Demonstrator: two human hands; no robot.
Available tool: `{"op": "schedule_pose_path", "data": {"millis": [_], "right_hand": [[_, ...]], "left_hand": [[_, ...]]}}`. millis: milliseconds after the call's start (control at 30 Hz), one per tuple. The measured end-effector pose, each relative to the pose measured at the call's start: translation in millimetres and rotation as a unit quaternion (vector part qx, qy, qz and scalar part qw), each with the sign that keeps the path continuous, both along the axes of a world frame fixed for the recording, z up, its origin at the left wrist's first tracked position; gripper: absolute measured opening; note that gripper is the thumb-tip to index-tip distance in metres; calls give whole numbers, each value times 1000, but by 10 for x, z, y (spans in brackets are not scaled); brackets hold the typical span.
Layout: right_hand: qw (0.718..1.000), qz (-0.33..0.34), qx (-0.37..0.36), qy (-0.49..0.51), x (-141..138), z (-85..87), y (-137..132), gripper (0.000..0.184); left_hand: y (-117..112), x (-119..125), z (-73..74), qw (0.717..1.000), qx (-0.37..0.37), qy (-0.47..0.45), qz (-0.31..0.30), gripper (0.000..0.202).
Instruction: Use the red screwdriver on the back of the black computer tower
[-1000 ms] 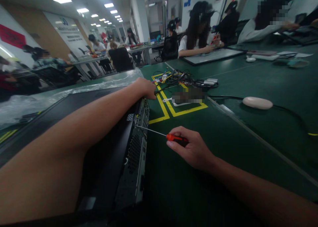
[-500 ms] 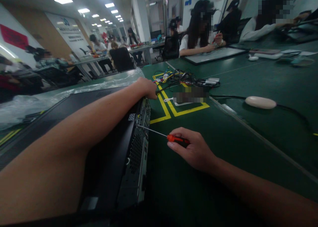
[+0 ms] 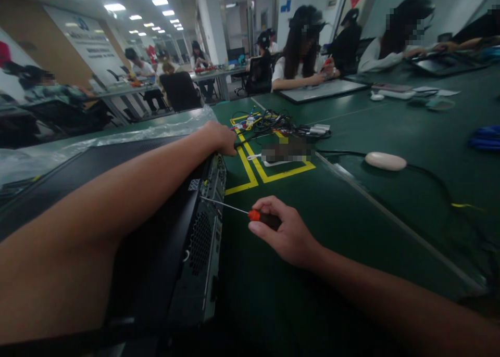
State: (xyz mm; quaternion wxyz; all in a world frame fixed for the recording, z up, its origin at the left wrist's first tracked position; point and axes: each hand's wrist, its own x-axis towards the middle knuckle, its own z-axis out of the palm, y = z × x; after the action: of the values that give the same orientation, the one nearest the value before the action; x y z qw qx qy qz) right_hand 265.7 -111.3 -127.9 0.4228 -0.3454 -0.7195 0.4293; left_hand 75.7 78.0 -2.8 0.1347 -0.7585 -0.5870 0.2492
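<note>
A black desktop computer case [image 3: 144, 273] lies on its side at the left, its metal back panel facing right. My left arm reaches across the top. My left hand [image 3: 221, 137] is closed over the far back corner of the case, fingertips mostly hidden, with a black cable end close by. In my right hand [image 3: 291, 232] is a screwdriver [image 3: 254, 215] with a red and black handle, pinched between thumb and fingers. Its thin shaft points left, and the tip meets the back panel [image 3: 201, 242] near the upper edge, below a small printed label [image 3: 194, 184].
Bundled cables [image 3: 273, 120] lie beyond the case near yellow tape lines [image 3: 287, 176] on the green table [image 3: 351, 201]. A pale oval cable piece [image 3: 385, 161] rests at the right. Clear plastic wrap [image 3: 164, 129] runs behind the case. People work across the table.
The view has swung slightly right, so everything sits further left. The screwdriver's handle shows a darker side, turned a little in my right hand. Its tip stays at the same spot.
</note>
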Motion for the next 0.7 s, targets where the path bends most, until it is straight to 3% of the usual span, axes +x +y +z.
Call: {"op": "schedule_pose_path", "data": {"millis": [100,267,433,700], "right_hand": [[999,5,-37,29,-9,-44,-2,23],[996,11,-67,58,23,-28,0,21],[998,13,-47,41,51,17,-8,16],[1000,28,-11,4,47,-14,-45,31]], "left_hand": [[16,-7,-11,1000,-5,3,-27,63],[103,-89,-60,1000,-10,-27,-6,66],[174,-153,-99,999,-11,-40,-11,64],[1,-95,-12,999,-17,-4,-30,65]]}}
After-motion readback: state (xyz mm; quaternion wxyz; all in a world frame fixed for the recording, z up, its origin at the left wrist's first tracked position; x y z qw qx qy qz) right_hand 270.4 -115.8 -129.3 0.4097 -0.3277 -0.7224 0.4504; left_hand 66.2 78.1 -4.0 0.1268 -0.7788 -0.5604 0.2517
